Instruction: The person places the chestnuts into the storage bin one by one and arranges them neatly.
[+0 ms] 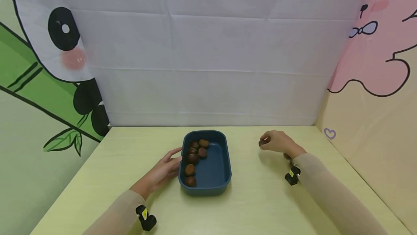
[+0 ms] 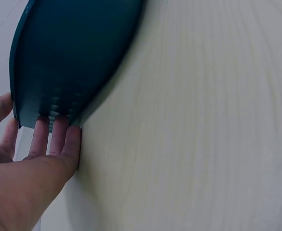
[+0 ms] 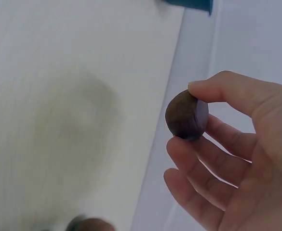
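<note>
A dark blue rectangular box (image 1: pixel 213 190) stands on the table, with several brown chestnuts (image 1: pixel 192 159) along its left side. My left hand (image 1: pixel 164 170) is at the box's left wall; in the left wrist view its extended fingers (image 2: pixel 59 137) touch the wall, with the thumb near the rim. To the right of the box and above the table, my right hand (image 1: pixel 278 142) pinches one chestnut (image 3: pixel 186 115) between thumb and fingers. Another chestnut (image 1: pixel 286 156) lies on the table, partly hidden behind the right wrist.
The pale wood-grain table (image 1: pixel 247 206) ends at a white sheet (image 1: pixel 208 83) hung at the back. Printed walls stand at the left and right. Near the bottom of the right wrist view, a blurred chestnut (image 3: pixel 95 224) is cut off by the edge.
</note>
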The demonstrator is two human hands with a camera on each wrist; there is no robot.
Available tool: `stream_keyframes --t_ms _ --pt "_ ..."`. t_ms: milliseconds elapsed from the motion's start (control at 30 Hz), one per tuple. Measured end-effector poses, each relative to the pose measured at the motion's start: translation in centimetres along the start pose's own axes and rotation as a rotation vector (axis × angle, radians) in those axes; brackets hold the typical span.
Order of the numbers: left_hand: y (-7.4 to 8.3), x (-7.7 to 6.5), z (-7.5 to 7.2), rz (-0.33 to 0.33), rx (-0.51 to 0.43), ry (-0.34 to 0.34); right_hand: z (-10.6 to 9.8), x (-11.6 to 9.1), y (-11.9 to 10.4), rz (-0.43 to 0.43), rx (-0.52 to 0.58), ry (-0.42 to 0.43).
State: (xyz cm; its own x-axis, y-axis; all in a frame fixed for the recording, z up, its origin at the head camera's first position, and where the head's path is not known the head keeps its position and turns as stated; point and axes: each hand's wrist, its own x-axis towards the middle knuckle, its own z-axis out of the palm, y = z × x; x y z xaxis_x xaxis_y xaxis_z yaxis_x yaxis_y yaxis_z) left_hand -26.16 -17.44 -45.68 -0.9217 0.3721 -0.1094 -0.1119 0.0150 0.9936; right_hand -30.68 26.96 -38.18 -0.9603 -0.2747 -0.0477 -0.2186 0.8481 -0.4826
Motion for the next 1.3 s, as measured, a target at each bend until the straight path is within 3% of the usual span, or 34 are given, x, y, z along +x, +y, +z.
stream_keyframes --t_ms 467,733,1000,1300 --pt "-0.2 0.3 -0.3 -0.002 -0.004 0.010 1.6 1.2 -7.2 -0.243 0.105 0.050" --pt "0.1 0.2 -0.2 0.000 -0.021 0.009 4.0 2.0 -10.3 -0.376 0.194 -0.027" --pt "0.0 0.3 -0.1 -0.005 -0.028 0.011 7.1 3.3 -12.5 -0.481 0.123 -0.057" --pt "0.1 0.3 0.0 -0.002 -0.030 0.012 9.8 5.1 -14.2 -0.490 0.038 -0.106"
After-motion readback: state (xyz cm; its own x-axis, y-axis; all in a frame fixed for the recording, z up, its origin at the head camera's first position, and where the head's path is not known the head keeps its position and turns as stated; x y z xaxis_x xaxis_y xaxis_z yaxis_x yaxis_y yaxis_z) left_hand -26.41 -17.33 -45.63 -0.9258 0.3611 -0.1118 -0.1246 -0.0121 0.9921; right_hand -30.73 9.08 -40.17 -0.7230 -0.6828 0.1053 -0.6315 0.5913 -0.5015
